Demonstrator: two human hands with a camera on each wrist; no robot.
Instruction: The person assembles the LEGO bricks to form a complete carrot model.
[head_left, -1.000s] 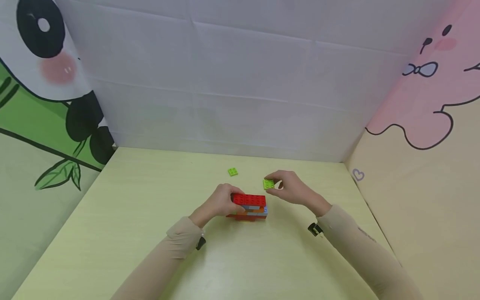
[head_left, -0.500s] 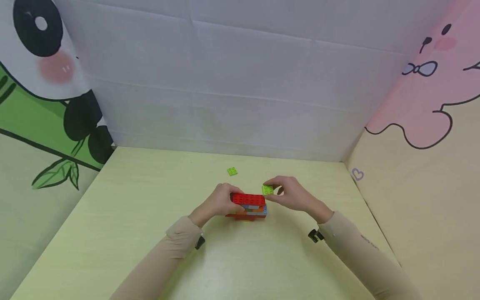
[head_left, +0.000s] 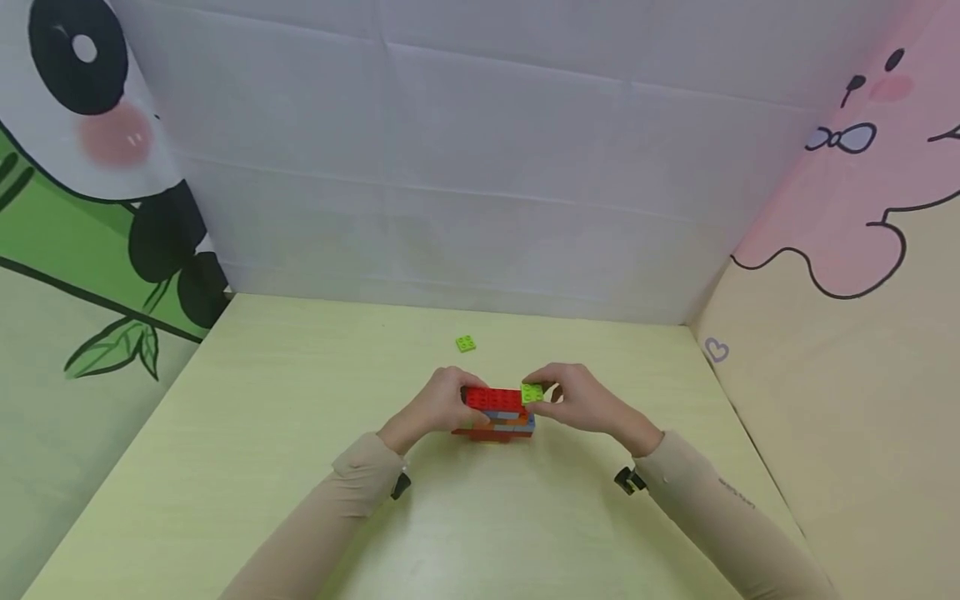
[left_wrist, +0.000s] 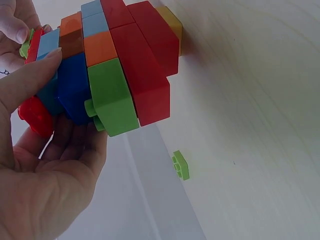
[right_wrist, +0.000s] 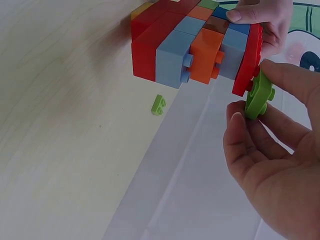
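Observation:
My left hand (head_left: pixel 441 402) grips the left end of a toy brick build (left_wrist: pixel 102 45), thumb on its near side. Layers of red, light blue, orange, blue and green bricks make up the build, with a yellow brick (left_wrist: pixel 171 27) underneath and a red plate (head_left: pixel 491 398) on top. A lime-green plate with studs (right_wrist: pixel 260 95) is pinched between the thumb and fingers of my right hand (head_left: pixel 581 397). It sits at the right end of the red top, slightly tilted in the right wrist view; whether it is pressed fully on I cannot tell.
Another lime-green studded plate (head_left: pixel 466 343) lies on the pale wooden table (head_left: pixel 300 358) behind the build. A white cloth wall (head_left: pixel 480 208) stands along the back edge. Printed panels with cartoon figures (head_left: pixel 862 192) flank both sides.
My right hand has come down and slightly left, bringing the lime-green plate from behind the build onto the right end of its red top. The left hand and build have stayed nearly still.

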